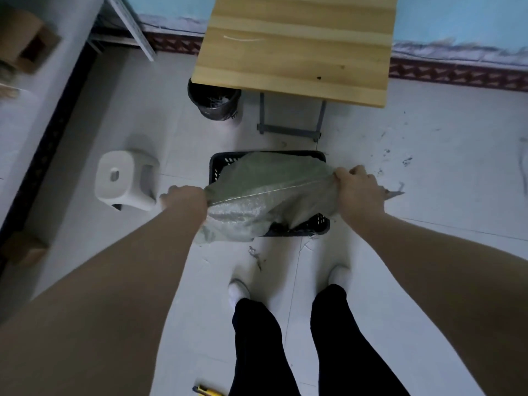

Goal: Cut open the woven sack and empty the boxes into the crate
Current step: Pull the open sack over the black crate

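Observation:
A grey-green woven sack (pixel 265 192) is stretched out above a black slatted plastic crate (pixel 218 162) on the floor. My left hand (pixel 183 197) grips the sack's left end, and my right hand (pixel 357 190) grips its right end along the stitched seam. The sack's lower part hangs down into and over the crate's front edge. It hides the inside of the crate, and no boxes are visible.
A wooden table (pixel 297 47) stands just behind the crate, with a black bin (pixel 213 102) beside its leg. A white stool (pixel 125 180) sits to the left. A yellow utility knife (pixel 205 391) lies on the floor by my feet. Sack scraps (pixel 257 257) litter the tiles.

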